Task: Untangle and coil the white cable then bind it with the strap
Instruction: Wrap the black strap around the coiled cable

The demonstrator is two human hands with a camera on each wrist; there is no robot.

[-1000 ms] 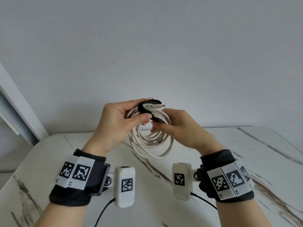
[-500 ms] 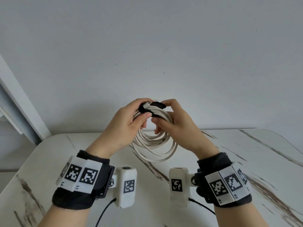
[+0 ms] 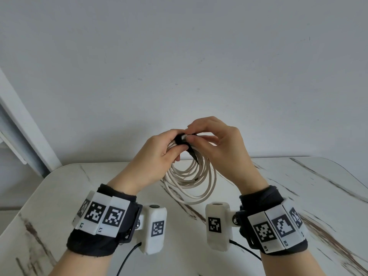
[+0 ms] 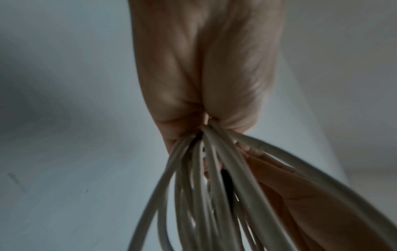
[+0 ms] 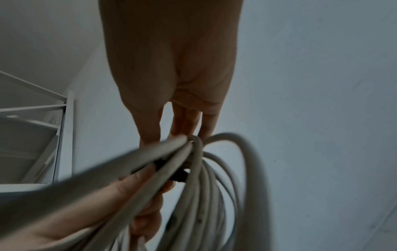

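- White cable (image 3: 194, 182) hangs as a coil of several loops from our two hands, held up in the air above the marble-patterned table (image 3: 298, 186) and not touching it.
- Our left hand (image 3: 153, 162) grips the top of the coil, fingers curled round the gathered strands; in the left wrist view the strands fan out downward from that closed fist (image 4: 206, 84).
- Our right hand (image 3: 223, 148) meets the left at the top of the coil, its thumb and forefinger pinching the black strap (image 3: 180, 139) where it wraps the bundle, with the remaining fingers loosely bent behind.
- One dark tail of the strap points down inside the loops, just below the pinch.
- We cannot tell from these views whether the strap is fully fastened.
- In the right wrist view our right hand's fingers (image 5: 189, 122) reach down to the bunched strands (image 5: 193, 169), and a dark piece of the strap (image 5: 180, 175) shows between them; the near cable is blurred.
- Both wrists carry black bands with printed square markers and a white camera housing (image 3: 154, 228).
- Behind the table stands a plain pale wall (image 3: 179, 66), and a white frame (image 3: 25, 124) slants at the left edge.
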